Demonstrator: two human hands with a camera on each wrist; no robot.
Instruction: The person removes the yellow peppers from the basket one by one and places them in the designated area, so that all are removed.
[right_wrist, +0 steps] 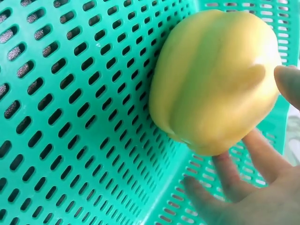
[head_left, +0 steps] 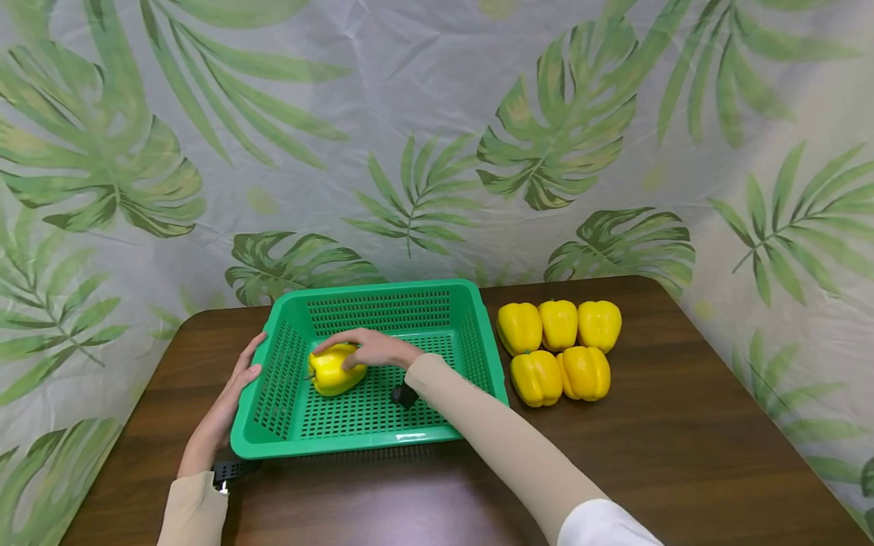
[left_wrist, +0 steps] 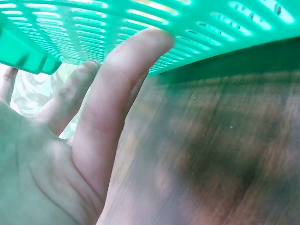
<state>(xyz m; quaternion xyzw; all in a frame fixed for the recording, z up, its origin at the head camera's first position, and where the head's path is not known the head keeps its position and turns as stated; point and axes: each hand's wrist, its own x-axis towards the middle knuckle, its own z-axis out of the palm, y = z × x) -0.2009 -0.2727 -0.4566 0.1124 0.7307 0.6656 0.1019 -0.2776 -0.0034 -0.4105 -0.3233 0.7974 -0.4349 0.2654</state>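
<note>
A green perforated plastic basket (head_left: 403, 292) sits on the table with a yellow bell pepper (head_left: 334, 370) lying at its left side, stem to the left. My right hand (head_left: 375, 350) reaches into the basket and holds this pepper, fingers and thumb on different sides of it. In the right wrist view, the pepper (right_wrist: 211, 79) lies close to the slotted mesh, with fingers (right_wrist: 265, 154) at its underside. At the basket's left outer wall, my left hand (head_left: 221, 402) rests with extended fingers. The left wrist view shows its thumb (left_wrist: 105, 108) against the slotted wall.
Right of the basket, several yellow bell peppers (head_left: 536, 378) stand in two rows on the dark wooden table (head_left: 683, 425). A leaf-patterned cloth (head_left: 423, 91) hangs behind the table. Black wrist devices (head_left: 404, 396) are worn on both arms.
</note>
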